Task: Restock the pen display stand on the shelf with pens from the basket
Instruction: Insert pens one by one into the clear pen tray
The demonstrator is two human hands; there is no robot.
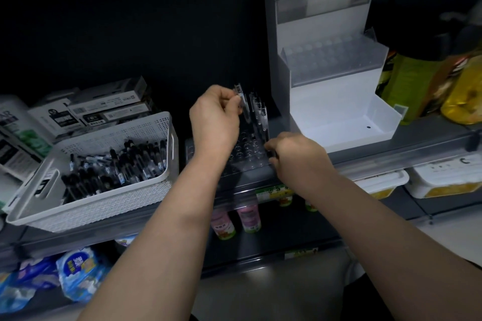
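A clear pen display stand [247, 148] with rows of round holes sits on the dark shelf between my hands. Several clear pens [259, 112] stand upright in its back right holes. My left hand [215, 120] pinches a clear pen [241, 98] by its upper end, held upright over the stand's back rows. My right hand [292, 154] grips the stand's front right corner. A white perforated basket [104, 206] to the left holds several black-and-clear pens [117, 164] lying loose.
A tall white display stand [336, 101] with empty holes stands right of the clear one. Boxes [86, 109] are stacked behind the basket. Yellow-green bottles [427, 86] fill the far right. Small bottles [237, 219] and blue packets [78, 271] sit on lower shelves.
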